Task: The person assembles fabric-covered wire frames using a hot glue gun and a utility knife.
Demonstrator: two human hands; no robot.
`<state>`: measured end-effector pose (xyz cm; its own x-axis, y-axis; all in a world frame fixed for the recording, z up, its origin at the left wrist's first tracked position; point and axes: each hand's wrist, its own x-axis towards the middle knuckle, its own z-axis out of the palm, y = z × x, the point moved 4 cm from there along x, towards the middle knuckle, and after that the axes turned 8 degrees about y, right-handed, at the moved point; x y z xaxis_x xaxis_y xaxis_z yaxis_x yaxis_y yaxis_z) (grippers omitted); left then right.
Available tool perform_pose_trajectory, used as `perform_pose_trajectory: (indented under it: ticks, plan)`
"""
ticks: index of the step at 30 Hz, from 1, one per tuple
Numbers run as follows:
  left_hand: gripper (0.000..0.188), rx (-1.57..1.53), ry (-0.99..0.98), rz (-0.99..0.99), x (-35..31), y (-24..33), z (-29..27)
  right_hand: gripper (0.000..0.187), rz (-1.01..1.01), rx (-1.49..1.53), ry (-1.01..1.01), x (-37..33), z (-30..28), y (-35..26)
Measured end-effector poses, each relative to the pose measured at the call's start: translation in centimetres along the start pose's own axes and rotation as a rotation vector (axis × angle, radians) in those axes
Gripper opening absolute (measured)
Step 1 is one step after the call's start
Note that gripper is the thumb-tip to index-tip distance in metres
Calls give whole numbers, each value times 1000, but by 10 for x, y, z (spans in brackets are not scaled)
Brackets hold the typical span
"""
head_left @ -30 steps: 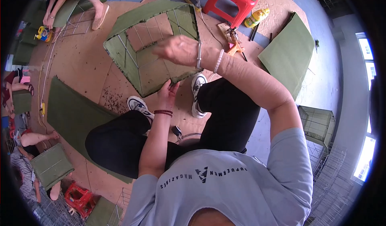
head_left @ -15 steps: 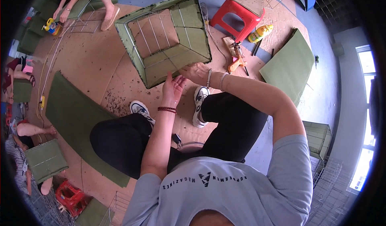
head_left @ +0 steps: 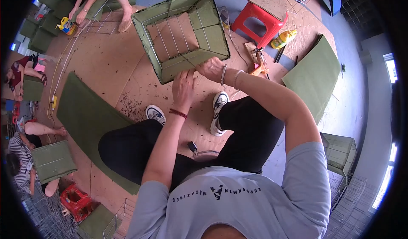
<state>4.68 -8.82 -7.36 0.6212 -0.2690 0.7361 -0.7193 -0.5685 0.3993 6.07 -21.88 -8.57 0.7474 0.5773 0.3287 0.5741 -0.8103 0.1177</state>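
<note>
A green fabric-lined wire basket stands tilted in front of me, its metal wires crossing the lining and a dark uneven edge round its rim. At its near side, my left hand has its fingers closed on the fabric edge, the back of the hand turned up. Just to the right, my right hand is bent over the same edge near the corner, fingertips pinched on it. The exact grip of both sets of fingertips is partly hidden. An orange glue gun lies right of the basket.
A red stool with cardboard on top and a yellow bottle stand at the far right. Green sheets lie left and right. Cables cross the floor. Other people work at the left, one with a green basket.
My left hand has turned from palm-up to back-up and closed at the basket's near edge. The right hand stays at the edge. The whole view has shifted slightly.
</note>
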Motion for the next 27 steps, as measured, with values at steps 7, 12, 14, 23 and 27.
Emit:
perform_pose_trajectory:
  ticks: [7,12,14,23,27]
  plan:
    - [19,-41,-629,-119,12,-41,43,9,-5,-39,-117,11,6,7]
    - [20,-142,-611,25,39,-50,46,10,34,-18,-70,21,7,22]
    - [20,-140,-635,33,52,-54,46,9,41,14,36,25,3,30]
    - [20,-178,-707,31,47,-58,51,15,112,257,285,9,11,37]
    - [17,-195,-699,25,61,-40,47,20,242,401,360,-3,-5,33]
